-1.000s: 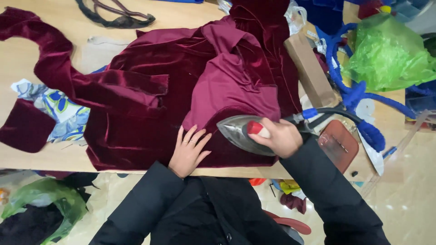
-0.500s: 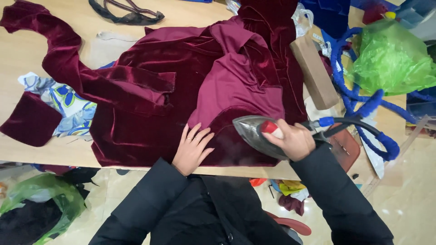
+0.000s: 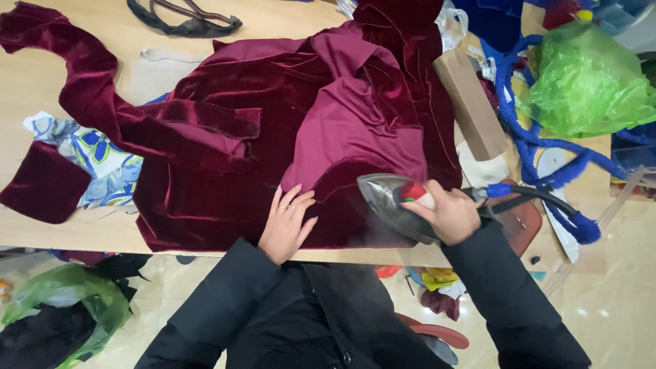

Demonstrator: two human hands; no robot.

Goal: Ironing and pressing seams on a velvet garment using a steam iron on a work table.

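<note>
A dark red velvet garment (image 3: 253, 137) lies spread over a wooden table (image 3: 61, 82), its satin lining (image 3: 355, 130) folded open in the middle. My left hand (image 3: 287, 222) rests flat on the velvet near the table's front edge, fingers apart. To its right, my right hand (image 3: 444, 212) grips the handle of a grey steam iron (image 3: 389, 201) with a red knob. The iron is tilted, its point toward the left, at the garment's lower right hem. A faint haze of steam shows beneath it.
A blue-wrapped hose (image 3: 540, 157) runs from the iron across the table's right side. A wooden block (image 3: 471, 102), a green plastic bag (image 3: 588, 82), a floral cloth scrap (image 3: 96, 157) and a black strap (image 3: 184, 24) lie around. Bags of cloth (image 3: 61, 314) sit on the floor.
The iron, held in my right hand, has shifted a little to the right along the hem. My left hand has stayed flat on the velvet.
</note>
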